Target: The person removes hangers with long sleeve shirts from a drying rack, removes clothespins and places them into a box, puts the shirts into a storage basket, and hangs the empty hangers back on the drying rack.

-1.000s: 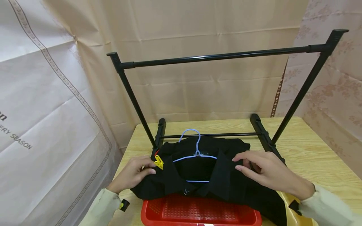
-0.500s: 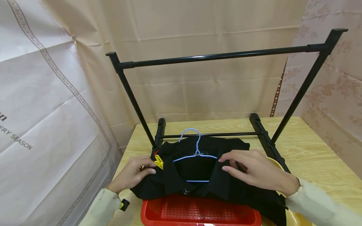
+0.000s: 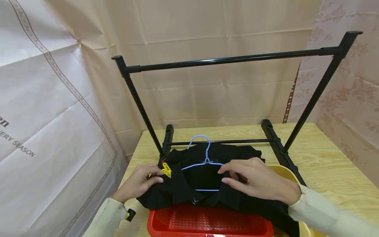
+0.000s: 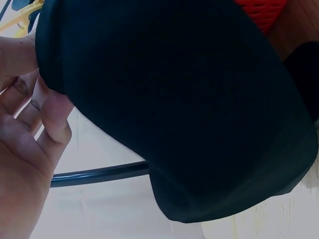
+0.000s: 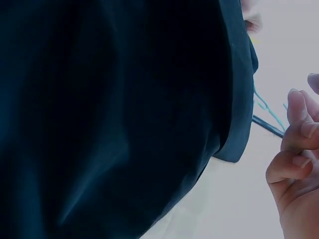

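A black collared shirt (image 3: 177, 191) lies across the front of the table with a blue hanger (image 3: 204, 161) inside its neck, the hook standing up. My left hand (image 3: 142, 181) pinches the cloth at the left shoulder; the left wrist view shows thumb and fingers on the fabric's edge (image 4: 55, 69). Beside those fingertips sits a yellow clothespin (image 3: 166, 170) on the shoulder. My right hand (image 3: 257, 179) hovers over the right side of the collar, fingers loosely bent and holding nothing. In the right wrist view it is apart from the shirt.
A black garment rack (image 3: 225, 60) stands behind the shirt, its feet on the wooden table (image 3: 322, 154). Partly under the shirt are a red plastic basket (image 3: 207, 219) in front and a yellow container (image 3: 284, 171) at the right. Cloth sheets hang behind and at both sides.
My right hand has moved left, from over the shirt's right shoulder to the collar, uncovering more of the yellow container. The left hand stays in place on the shirt.
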{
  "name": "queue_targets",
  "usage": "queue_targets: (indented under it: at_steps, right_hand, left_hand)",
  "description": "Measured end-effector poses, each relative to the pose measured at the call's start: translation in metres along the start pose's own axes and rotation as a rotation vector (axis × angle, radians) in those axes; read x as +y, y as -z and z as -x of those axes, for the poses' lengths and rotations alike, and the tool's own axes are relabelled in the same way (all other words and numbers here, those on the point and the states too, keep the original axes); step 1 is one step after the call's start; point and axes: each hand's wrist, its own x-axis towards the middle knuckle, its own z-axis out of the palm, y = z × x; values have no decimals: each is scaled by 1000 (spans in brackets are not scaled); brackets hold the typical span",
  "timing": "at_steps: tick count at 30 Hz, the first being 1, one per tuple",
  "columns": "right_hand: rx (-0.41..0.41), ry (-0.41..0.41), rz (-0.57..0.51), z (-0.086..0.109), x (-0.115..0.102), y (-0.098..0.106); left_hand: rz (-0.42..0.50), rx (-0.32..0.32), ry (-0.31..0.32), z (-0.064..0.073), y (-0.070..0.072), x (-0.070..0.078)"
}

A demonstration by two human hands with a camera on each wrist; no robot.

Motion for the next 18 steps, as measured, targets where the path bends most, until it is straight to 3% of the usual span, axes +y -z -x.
queue_targets:
  at_steps: [18]
  right_hand:
    - [-33, 81, 1, -30, -8, -18]
  left_hand:
    - [10, -4, -8, 0, -2, -2]
